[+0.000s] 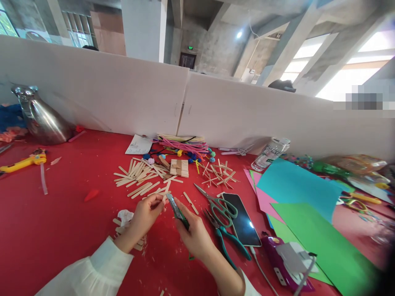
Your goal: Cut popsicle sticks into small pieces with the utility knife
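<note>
My left hand (153, 208) pinches a wooden craft stick (167, 188), which points up and away over the red table. In my right hand (195, 232) is a green utility knife (176, 209), its blade end close to the stick; whether they touch I cannot tell. Several loose craft sticks (140, 172) lie spread beyond my hands, near a banded bundle of sticks (179, 168). One notched stick (191, 203) rests just past the knife. Under my left forearm, more sticks and a crumpled white tissue (125, 217) are partly hidden.
Right of my hands lie green-handled scissors (217, 205), pliers (226, 236) and a phone (242, 220) with a cable. Coloured paper sheets (304, 187) cover the right side. A yellow glue gun (24, 162) and a metal jug (45, 117) are at left. A white partition (129, 94) closes the back.
</note>
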Demonstrator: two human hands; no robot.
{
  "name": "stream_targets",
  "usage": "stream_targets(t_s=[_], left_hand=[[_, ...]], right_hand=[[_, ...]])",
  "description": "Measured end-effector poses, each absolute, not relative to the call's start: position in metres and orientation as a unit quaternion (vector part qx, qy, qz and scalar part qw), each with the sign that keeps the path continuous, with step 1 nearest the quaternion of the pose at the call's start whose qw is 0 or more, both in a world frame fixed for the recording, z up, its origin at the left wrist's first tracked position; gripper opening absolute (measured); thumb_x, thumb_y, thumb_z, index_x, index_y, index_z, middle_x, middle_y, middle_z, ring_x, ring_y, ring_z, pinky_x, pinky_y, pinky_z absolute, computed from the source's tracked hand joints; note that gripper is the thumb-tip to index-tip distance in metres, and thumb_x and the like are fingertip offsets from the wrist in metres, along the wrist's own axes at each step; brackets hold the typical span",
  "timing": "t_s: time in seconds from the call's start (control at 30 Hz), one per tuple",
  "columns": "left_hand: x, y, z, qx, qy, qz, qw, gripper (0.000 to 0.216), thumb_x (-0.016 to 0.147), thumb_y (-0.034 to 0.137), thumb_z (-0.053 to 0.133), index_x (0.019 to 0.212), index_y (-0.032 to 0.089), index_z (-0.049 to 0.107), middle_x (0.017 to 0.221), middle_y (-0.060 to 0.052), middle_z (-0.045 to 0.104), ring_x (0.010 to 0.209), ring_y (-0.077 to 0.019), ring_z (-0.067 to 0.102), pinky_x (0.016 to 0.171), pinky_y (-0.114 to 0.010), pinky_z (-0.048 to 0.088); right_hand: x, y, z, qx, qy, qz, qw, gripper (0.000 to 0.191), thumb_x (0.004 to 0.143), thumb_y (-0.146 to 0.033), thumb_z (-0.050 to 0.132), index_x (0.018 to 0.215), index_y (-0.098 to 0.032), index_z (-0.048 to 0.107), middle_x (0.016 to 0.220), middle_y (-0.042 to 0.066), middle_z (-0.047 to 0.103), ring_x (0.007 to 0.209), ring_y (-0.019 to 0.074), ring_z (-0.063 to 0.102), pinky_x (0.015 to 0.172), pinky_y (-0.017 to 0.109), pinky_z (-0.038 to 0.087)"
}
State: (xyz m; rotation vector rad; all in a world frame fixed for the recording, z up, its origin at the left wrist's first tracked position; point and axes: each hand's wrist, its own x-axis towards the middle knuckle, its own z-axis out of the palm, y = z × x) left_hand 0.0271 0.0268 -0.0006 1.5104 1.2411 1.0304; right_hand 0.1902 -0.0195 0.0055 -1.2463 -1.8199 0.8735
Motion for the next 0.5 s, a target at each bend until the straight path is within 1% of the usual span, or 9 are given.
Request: stream_targets(t_s=[0.13,0.23,0.33,0.4,0.5], left_hand=[[0.027,0.027,-0.004,0.631,0.502,0.417,0.418,0.018,0.077,0.033,0.052,0.078,0.018,0.061,0.062,0.000,0.064,0.062,-0.0161,0.061,0.058,-0.023,0.045],[0.026,0.027,-0.008,0.646,0.509,0.415,0.390,0.018,0.078,0.033,0.050,0.079,0.019,0.060,0.063,0.000,0.064,0.064,-0.0165,0.062,0.056,-0.022,0.045],[0.025,0.028,-0.012,0.658,0.509,0.413,0.372,0.018,0.080,0.032,0.048,0.079,0.019,0.060,0.064,-0.001,0.065,0.065,-0.0162,0.062,0.057,-0.022,0.045],[0.025,0.030,-0.015,0.662,0.505,0.413,0.367,0.019,0.081,0.033,0.047,0.078,0.018,0.059,0.066,-0.001,0.065,0.065,-0.0159,0.062,0.057,-0.022,0.045],[0.024,0.031,-0.021,0.666,0.508,0.410,0.361,0.019,0.081,0.033,0.047,0.079,0.018,0.059,0.066,-0.002,0.065,0.063,-0.0152,0.060,0.056,-0.022,0.044]], right_hand=[[0.189,-0.020,0.007,-0.492,-0.715,0.338,0.364,0.058,0.076,-0.009,0.041,0.133,-0.018,0.043,0.124,0.006,0.058,0.112,0.0188,0.054,0.094,0.032,0.042],[0.189,-0.020,0.007,-0.487,-0.720,0.339,0.360,0.061,0.075,-0.008,0.041,0.135,-0.019,0.041,0.123,0.007,0.058,0.111,0.0196,0.055,0.092,0.033,0.044],[0.188,-0.021,0.005,-0.496,-0.719,0.336,0.352,0.061,0.075,-0.008,0.041,0.134,-0.018,0.041,0.123,0.009,0.058,0.109,0.0214,0.057,0.090,0.034,0.045],[0.187,-0.021,0.005,-0.505,-0.714,0.337,0.349,0.059,0.075,-0.009,0.042,0.133,-0.017,0.043,0.117,0.009,0.062,0.103,0.0218,0.060,0.086,0.033,0.047],[0.185,-0.022,0.005,-0.510,-0.697,0.360,0.353,0.058,0.076,-0.010,0.041,0.133,-0.017,0.043,0.103,0.007,0.068,0.086,0.0188,0.065,0.076,0.029,0.050]])
